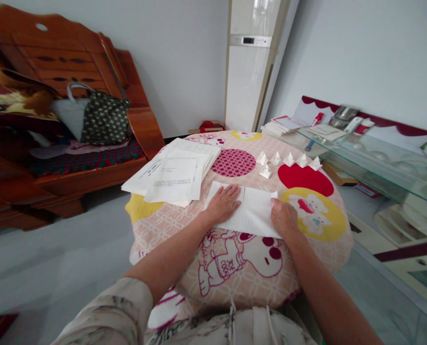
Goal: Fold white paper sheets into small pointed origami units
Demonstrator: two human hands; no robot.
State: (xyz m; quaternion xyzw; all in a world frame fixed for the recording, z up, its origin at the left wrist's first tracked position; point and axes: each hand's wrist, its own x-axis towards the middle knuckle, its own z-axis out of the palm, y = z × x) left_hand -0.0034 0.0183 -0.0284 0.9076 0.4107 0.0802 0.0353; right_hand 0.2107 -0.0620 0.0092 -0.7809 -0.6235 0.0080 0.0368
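A white sheet of paper (256,211), seemingly folded, lies on the cloth-covered round table in front of me. My left hand (223,205) rests flat on its left part with the fingers stretched out. At the paper's right edge, my right hand (284,216) has its fingers curled closed on the margin. Left of the sheet lies a loose stack of printed papers (177,175). Beyond it to the right, several small folded paper pyramids (288,159) stand in a row, with one pyramid (265,172) nearer to me.
The patterned tablecloth (185,235) hangs over the table's edge. On the right stands a glass-topped cabinet (389,167) with papers and small items. A wooden bench (70,167) holds bags at the left. A tall white air conditioner (247,81) stands behind.
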